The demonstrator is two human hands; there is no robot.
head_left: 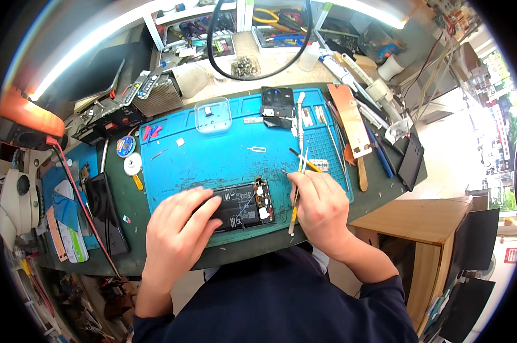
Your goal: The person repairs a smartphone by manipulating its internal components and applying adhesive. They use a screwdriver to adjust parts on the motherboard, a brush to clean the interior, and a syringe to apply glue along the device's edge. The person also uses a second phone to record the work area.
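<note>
An opened phone point(244, 208) with a black battery and exposed board lies on the blue repair mat point(212, 160). My left hand point(178, 228) grips its left end, fingers curled over the edge and thumb mostly hidden. My right hand point(321, 211) is closed on silver tweezers point(302, 161) just right of the phone, with a slim yellow piece showing below the fingers. Behind that hand lie a yellow-and-black tool point(312, 166) and a razor blade point(321, 164). Farther back sit a clear plastic box point(211, 123) and a black disassembled device point(278, 103).
A wooden-handled tool point(361, 177), pens and a dark phone point(412, 160) crowd the bench's right side. On the left are solder spools point(132, 164), another phone point(107, 211), red leads and an orange meter point(30, 120). A black ring point(210, 40) hangs over the back; a wooden cabinet point(412, 211) stands lower right.
</note>
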